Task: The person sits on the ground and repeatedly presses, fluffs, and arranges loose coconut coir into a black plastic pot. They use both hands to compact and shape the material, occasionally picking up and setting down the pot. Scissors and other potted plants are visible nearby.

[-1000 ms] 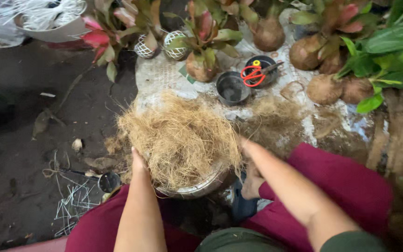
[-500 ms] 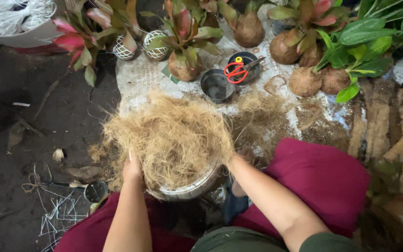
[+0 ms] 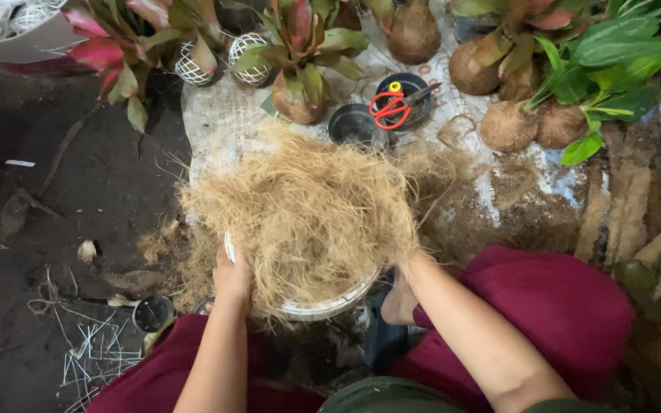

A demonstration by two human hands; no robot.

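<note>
A big tangled heap of tan coconut fibre (image 3: 307,214) lies over a round white bowl (image 3: 323,307) between my knees. My left hand (image 3: 232,279) grips the bowl's left rim, with its fingers under the fibre. My right hand (image 3: 415,264) reaches into the right side of the heap; its fingers are hidden in the fibre, so its grip does not show. Maroon trousers (image 3: 560,313) cover both my legs.
Red-handled scissors (image 3: 392,107) rest on a black pot (image 3: 411,95), beside another black pot (image 3: 353,126). Fibre-wrapped plant balls (image 3: 506,126) and red-green plants (image 3: 300,53) stand along the back. Cut white wire (image 3: 93,352) and a small black cup (image 3: 152,312) lie left.
The view has shifted a little; the heap sits lower and more central. Both hands stay at the bowl's sides, pressing the fibre.
</note>
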